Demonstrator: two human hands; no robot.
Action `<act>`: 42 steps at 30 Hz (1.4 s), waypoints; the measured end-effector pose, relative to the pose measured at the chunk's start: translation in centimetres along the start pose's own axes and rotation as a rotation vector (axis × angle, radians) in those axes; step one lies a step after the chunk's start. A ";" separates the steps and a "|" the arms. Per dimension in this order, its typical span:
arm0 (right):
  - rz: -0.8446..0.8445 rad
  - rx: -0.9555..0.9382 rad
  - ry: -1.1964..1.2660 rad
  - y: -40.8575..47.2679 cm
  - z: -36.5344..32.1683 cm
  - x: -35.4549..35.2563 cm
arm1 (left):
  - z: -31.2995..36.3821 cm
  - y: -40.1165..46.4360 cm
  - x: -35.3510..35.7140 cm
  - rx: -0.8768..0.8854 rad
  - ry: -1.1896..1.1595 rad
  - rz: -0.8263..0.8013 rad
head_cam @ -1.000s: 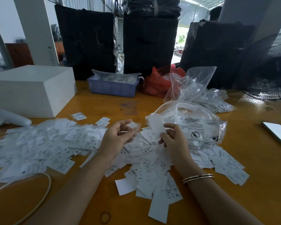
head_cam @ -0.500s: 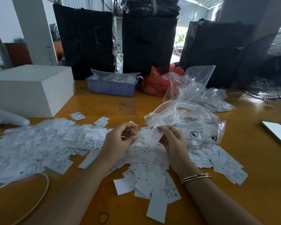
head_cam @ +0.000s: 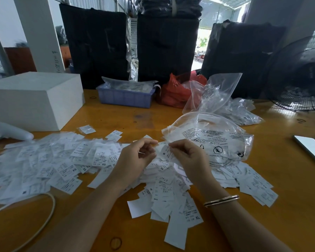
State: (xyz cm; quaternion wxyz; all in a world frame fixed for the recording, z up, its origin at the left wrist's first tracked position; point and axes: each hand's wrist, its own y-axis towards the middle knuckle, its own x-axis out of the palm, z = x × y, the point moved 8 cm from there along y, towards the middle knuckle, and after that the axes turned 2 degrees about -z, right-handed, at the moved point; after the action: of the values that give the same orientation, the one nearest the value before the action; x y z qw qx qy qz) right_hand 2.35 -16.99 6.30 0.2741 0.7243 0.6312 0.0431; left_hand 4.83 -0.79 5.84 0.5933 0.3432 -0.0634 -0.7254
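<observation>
My left hand (head_cam: 135, 159) and my right hand (head_cam: 189, 157) meet over the middle of a wooden table (head_cam: 289, 206). Both pinch the same small white printed label (head_cam: 164, 151) between fingertips and thumbs, the fingers curled. Beneath them lies a heap of loose white size labels (head_cam: 171, 193). A wider spread of labels in small clear sleeves (head_cam: 44, 160) covers the table to the left. A large clear printed plastic bag (head_cam: 216, 140) lies just behind my right hand.
A white box (head_cam: 31, 99) and a white handheld device (head_cam: 5, 131) sit at the left, a blue tray (head_cam: 125, 97) and red bag (head_cam: 176, 91) at the back. More clear bags (head_cam: 225, 100), a fan (head_cam: 302, 77) and a phone (head_cam: 311, 148) stand on the right. A cable (head_cam: 44, 220) loops near left.
My two hands have come together: the right brought its label leftward and the left now pinches it too. The small piece the left hand held earlier is out of sight.
</observation>
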 end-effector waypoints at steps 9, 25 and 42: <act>0.072 -0.034 0.037 0.0 -0.5 -0.7 | 0.1 -0.1 0.3 0.006 -0.007 -0.028; -0.001 -0.109 -0.114 0.1 -0.5 0.5 | -0.1 -0.2 0.6 -0.024 -0.043 -0.043; -0.011 -0.047 0.008 -0.2 -0.4 0.4 | -0.3 0.0 0.3 -0.044 -0.086 -0.017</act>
State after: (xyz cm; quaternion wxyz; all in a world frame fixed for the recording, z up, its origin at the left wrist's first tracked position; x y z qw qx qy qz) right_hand 2.13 -16.47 6.42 0.2886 0.7140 0.6351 0.0591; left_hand 4.97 -0.96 5.47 0.5910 0.2993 -0.0700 -0.7458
